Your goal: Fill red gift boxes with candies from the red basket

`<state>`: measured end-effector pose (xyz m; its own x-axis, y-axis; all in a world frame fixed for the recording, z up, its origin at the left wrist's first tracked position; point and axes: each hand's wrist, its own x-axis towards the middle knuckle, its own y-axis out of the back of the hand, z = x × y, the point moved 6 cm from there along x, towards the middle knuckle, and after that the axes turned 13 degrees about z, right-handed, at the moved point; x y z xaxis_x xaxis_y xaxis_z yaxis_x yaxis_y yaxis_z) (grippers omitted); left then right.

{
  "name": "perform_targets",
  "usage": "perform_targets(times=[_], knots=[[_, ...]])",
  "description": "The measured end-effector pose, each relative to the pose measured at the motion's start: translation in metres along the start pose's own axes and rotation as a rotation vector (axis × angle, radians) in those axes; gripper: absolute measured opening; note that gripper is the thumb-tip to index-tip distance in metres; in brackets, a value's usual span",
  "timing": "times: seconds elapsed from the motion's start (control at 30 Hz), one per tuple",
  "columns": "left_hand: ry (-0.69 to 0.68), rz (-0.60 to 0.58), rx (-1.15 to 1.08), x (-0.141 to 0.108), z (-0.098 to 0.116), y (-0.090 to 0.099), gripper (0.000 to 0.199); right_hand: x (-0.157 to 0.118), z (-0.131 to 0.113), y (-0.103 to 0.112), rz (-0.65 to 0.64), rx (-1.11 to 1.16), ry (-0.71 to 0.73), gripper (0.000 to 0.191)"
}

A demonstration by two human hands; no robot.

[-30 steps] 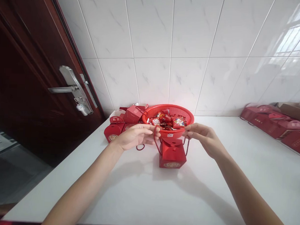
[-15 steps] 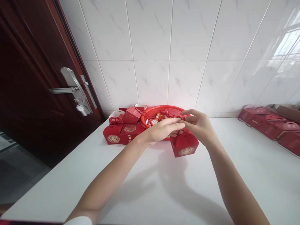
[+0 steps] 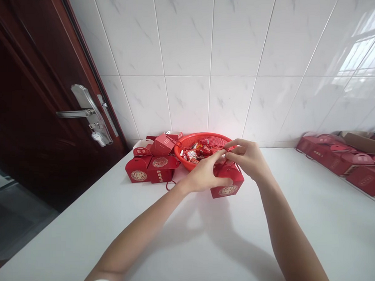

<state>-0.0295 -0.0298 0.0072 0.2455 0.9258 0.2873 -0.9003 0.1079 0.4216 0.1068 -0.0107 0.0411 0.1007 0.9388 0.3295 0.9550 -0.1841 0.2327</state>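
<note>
A small red candy box [image 3: 227,187] with a gold round emblem stands tilted between my hands, at the front right of a red plastic basket [image 3: 186,163]. My left hand [image 3: 203,174] grips its left side, thumb across the front and fingers up by the top. At the top, my right hand [image 3: 248,159] pinches its fingertips together on what looks like the box's thin red cord; the fingers partly hide it. Wrapped candies [image 3: 202,150] lie in the basket, just behind my left fingers.
Several red boxes [image 3: 160,174] are stacked left of the basket, a loose cord by them. More red boxes [image 3: 328,155] line the right back of the white table [image 3: 159,246]. A tiled wall [image 3: 188,103] rises behind; a dark door [image 3: 39,69] with a handle is at left.
My left hand has shifted from beside the right fingertips down onto the box, its thumb now on the front. My right hand stays pinched at the top. More candies show in the basket.
</note>
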Motion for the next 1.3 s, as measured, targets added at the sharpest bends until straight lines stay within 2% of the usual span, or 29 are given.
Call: perform_targets(times=[0.07, 0.3, 0.37, 0.47, 0.53, 0.57, 0.7, 0.8, 0.9, 1.07, 1.17, 1.3], knots=[[-0.039, 0.027, 0.098, -0.003, -0.008, -0.004, 0.096, 0.001, 0.001, 0.0, 0.001, -0.001, 0.015, 0.021], [-0.228, 0.101, 0.097, -0.006, -0.022, -0.018, 0.069, 0.005, 0.006, 0.005, -0.006, -0.036, 0.034, 0.02], [-0.311, 0.18, 0.08, -0.008, -0.023, -0.018, 0.061, 0.007, 0.007, 0.009, 0.004, -0.061, 0.028, 0.019], [-0.457, 0.363, 0.063, -0.02, -0.025, -0.016, 0.035, 0.011, 0.008, 0.02, 0.03, -0.1, 0.015, 0.018], [-0.489, 0.404, 0.059, -0.03, -0.034, -0.019, 0.016, 0.014, 0.01, 0.03, 0.057, -0.116, 0.002, 0.018], [-0.467, 0.359, 0.058, -0.033, -0.042, -0.024, 0.013, 0.015, 0.011, 0.035, 0.073, -0.122, -0.005, 0.018], [-0.275, 0.003, 0.064, -0.045, -0.087, -0.057, 0.02, 0.021, 0.016, 0.051, 0.134, -0.176, -0.035, 0.018], [-0.193, -0.116, 0.075, -0.051, -0.11, -0.073, 0.02, 0.025, 0.022, 0.06, 0.162, -0.25, -0.055, 0.017], [-0.199, -0.177, 0.086, -0.055, -0.116, -0.082, 0.022, 0.03, 0.031, 0.069, 0.183, -0.332, -0.066, 0.019], [-0.198, -0.208, 0.111, -0.057, -0.114, -0.084, 0.02, 0.039, 0.055, 0.083, 0.211, -0.457, -0.16, 0.022], [-0.208, -0.218, 0.123, -0.058, -0.114, -0.085, 0.02, 0.046, 0.067, 0.079, 0.148, -0.564, -0.214, 0.02], [-0.236, -0.239, 0.155, -0.059, -0.116, -0.087, 0.02, 0.058, 0.071, 0.066, 0.021, -0.863, -0.117, 0.017]])
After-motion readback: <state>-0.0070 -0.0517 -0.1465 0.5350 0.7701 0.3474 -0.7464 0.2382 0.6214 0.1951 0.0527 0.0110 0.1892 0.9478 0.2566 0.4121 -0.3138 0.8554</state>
